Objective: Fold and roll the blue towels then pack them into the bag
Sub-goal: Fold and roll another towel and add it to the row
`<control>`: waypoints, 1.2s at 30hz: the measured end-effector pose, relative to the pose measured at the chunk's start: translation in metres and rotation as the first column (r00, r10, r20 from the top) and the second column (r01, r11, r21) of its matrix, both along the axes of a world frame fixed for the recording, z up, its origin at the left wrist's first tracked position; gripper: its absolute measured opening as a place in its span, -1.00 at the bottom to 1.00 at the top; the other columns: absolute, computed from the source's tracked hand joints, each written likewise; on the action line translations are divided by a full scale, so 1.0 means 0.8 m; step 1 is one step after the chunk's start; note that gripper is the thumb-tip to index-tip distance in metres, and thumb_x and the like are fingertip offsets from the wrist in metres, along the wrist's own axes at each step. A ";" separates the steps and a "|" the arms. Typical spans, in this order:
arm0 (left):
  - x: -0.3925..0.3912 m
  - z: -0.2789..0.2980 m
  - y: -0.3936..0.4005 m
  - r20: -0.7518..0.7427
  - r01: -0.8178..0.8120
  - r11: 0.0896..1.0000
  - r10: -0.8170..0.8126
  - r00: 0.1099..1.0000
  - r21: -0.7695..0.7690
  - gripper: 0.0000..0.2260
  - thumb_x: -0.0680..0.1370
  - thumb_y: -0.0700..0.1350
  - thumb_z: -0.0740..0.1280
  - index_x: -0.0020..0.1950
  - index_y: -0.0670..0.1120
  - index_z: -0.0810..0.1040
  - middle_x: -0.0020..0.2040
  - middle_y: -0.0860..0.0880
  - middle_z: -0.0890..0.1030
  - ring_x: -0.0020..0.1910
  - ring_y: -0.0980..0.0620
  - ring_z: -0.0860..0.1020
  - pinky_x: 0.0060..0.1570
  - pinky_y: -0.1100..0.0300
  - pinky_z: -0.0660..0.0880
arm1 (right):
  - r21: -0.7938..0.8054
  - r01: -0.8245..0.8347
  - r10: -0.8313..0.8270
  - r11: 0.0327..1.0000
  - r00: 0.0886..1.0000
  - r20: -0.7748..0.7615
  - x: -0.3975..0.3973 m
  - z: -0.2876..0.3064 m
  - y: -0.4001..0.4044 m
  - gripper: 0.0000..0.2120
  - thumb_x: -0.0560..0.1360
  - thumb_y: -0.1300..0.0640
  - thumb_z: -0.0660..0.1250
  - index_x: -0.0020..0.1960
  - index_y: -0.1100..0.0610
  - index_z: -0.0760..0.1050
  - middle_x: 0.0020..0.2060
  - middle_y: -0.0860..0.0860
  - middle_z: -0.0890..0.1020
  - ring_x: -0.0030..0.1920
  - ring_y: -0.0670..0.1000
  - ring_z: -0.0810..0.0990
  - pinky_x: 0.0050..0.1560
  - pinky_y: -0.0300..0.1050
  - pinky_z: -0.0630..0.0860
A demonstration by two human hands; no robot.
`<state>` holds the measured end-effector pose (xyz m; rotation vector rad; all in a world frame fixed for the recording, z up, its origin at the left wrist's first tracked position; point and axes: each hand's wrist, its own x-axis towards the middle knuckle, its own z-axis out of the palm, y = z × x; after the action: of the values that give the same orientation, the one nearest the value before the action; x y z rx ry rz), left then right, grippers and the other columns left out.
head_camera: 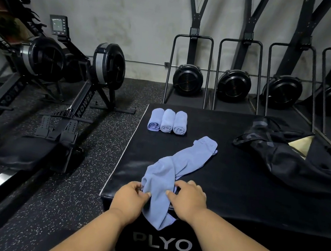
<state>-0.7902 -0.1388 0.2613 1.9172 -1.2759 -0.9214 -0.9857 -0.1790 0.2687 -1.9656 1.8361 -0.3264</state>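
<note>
A loose blue towel [177, 169] lies bunched in a long strip across the black plyo box [236, 189], its near end hanging over the front edge. My left hand [129, 199] pinches the towel's near left side. My right hand [189, 199] grips its near right side. Three rolled blue towels [167, 121] stand side by side at the box's far left. The black bag [282, 155] lies open and slumped on the box's right side, a tan lining showing inside.
Rowing machines [69, 83] stand on the speckled rubber floor [84, 157] to the left. Ski-type machines with black fan wheels [234, 85] line the grey wall behind the box. The box's left edge drops to the floor.
</note>
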 end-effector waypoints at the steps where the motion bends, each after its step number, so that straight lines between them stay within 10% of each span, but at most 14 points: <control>1: 0.001 0.000 -0.001 -0.032 -0.006 1.000 0.006 0.999 -0.009 -0.90 0.52 -0.04 0.49 0.01 0.02 0.64 -0.27 0.13 0.71 -0.23 0.15 0.65 -0.04 0.16 0.59 | 0.006 -0.005 0.005 1.000 1.000 0.005 0.002 -0.001 0.000 -0.64 0.58 -0.33 0.23 0.26 -0.16 0.51 0.10 -0.07 0.46 0.18 0.06 0.44 0.30 -0.01 0.37; 11: 0.035 0.016 -0.033 -0.139 0.005 0.996 -0.018 0.990 -0.091 -0.85 0.58 -0.05 0.44 -0.14 -0.09 0.63 -0.32 0.08 0.65 -0.35 0.15 0.51 -0.16 0.16 0.50 | 0.021 0.112 -0.111 0.994 0.918 0.382 0.014 -0.009 -0.030 -0.81 0.51 -0.10 0.41 -0.21 -0.04 0.58 -0.26 -0.15 0.55 -0.15 -0.06 0.56 0.03 -0.02 0.57; 20: 0.057 0.006 -0.133 -0.281 0.180 0.981 -0.193 0.940 -0.071 -0.72 0.61 -0.02 0.34 -0.23 -0.11 0.43 -0.33 0.04 0.42 -0.32 0.07 0.34 -0.24 0.08 0.30 | 0.008 0.210 -0.190 0.978 0.868 0.458 0.055 -0.016 -0.086 -0.77 0.50 0.06 0.40 -0.27 0.06 0.41 -0.43 -0.12 0.48 -0.38 -0.09 0.39 -0.22 -0.04 0.49; 32: 0.069 0.008 -0.146 -0.288 0.234 0.971 -0.238 0.927 -0.049 -0.80 0.63 0.00 0.34 -0.15 -0.03 0.63 -0.23 0.05 0.66 -0.25 0.12 0.53 -0.13 0.10 0.50 | 0.027 0.252 -0.221 0.967 0.791 0.571 0.058 -0.004 -0.084 -0.83 0.61 0.07 0.35 -0.15 0.04 0.46 -0.42 -0.16 0.42 -0.35 -0.10 0.38 -0.17 -0.10 0.46; 36: 0.063 0.027 -0.110 -0.421 0.169 0.980 -0.198 0.885 -0.105 -0.67 0.65 -0.17 0.28 -0.33 -0.01 0.50 -0.42 0.12 0.51 -0.42 0.15 0.45 -0.38 0.31 0.40 | -0.041 0.285 -0.193 0.958 0.741 0.643 0.066 -0.004 -0.051 -0.80 0.61 0.06 0.34 -0.17 0.04 0.42 -0.42 -0.17 0.40 -0.34 -0.10 0.36 -0.19 -0.14 0.41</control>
<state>-0.7398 -0.2267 0.2833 1.4467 -1.2101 -1.2995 -0.9331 -0.2195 0.2656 -1.4177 1.6171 -1.0845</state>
